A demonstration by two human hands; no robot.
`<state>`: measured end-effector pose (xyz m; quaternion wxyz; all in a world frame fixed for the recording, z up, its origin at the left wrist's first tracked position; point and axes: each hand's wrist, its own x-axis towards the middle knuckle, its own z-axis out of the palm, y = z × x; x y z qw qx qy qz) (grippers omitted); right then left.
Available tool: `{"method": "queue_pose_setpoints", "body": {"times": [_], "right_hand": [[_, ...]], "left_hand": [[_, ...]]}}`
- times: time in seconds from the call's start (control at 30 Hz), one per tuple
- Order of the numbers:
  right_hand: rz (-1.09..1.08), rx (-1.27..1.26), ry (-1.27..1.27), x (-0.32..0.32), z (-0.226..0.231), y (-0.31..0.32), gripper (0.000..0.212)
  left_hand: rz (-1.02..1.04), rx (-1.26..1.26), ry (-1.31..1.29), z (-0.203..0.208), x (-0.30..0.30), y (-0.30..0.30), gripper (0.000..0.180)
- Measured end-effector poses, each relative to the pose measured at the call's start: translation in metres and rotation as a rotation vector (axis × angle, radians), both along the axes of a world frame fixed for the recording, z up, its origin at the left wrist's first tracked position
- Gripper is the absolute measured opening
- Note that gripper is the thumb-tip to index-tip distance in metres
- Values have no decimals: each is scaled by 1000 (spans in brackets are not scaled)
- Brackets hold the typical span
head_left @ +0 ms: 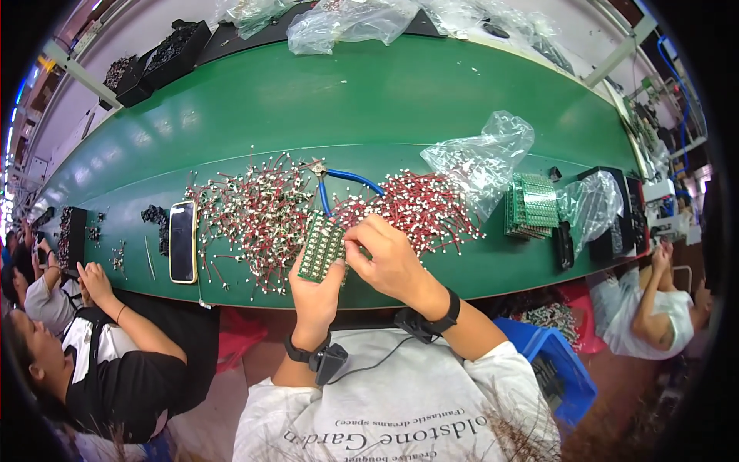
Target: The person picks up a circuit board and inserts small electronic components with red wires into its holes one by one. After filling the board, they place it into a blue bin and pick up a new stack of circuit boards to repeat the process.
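Note:
My left hand (314, 299) grips a green circuit board panel (322, 245) by its lower end, the thumb along its right side. Rows of small pale parts cover the panel's face. At the panel's right edge, my right hand (391, 260) is closed in a pinch; whatever is between its fingertips is too small or hidden to make out. Just beyond the panel lie blue-handled cutters (352, 179) with their jaws apart. Heaps of short red wires with white connectors spread on both sides, one left heap (258, 219) and one right heap (431, 204).
A phone (183, 242) lies left on the green table (308, 96). To the right are a clear plastic bag (489, 158), stacked circuit boards (531, 206) and a black bin (612, 219). A blue crate (558, 369) stands below the edge. Other people sit on both sides.

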<state>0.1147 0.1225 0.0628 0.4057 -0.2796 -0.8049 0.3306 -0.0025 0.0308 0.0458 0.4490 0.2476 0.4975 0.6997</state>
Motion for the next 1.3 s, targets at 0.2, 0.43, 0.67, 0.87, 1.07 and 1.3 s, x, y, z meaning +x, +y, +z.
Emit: {"method": "queue_pose_setpoints", "body": {"times": [0.2, 0.43, 0.67, 0.87, 1.07, 1.3], "right_hand": [[-45, 31, -37, -1, -5, 0, 11], [-78, 46, -8, -1, -3, -2, 12], [-83, 255, -146, -2, -3, -4, 15], [2, 325, -232, -1, -3, -5, 17], [-54, 269, -208, -13, -19, -5, 19], [-76, -103, 6, -33, -19, 40, 9]], "left_hand": [[9, -61, 177, -3, 4, -4, 33], [5, -70, 205, -1, 4, -5, 35], [8, -72, 320, -5, 6, -6, 43], [-21, -80, 437, 0, 1, -9, 50], [6, -89, 498, -13, -2, -13, 50], [226, -148, 176, -3, -36, -21, 33]]}}
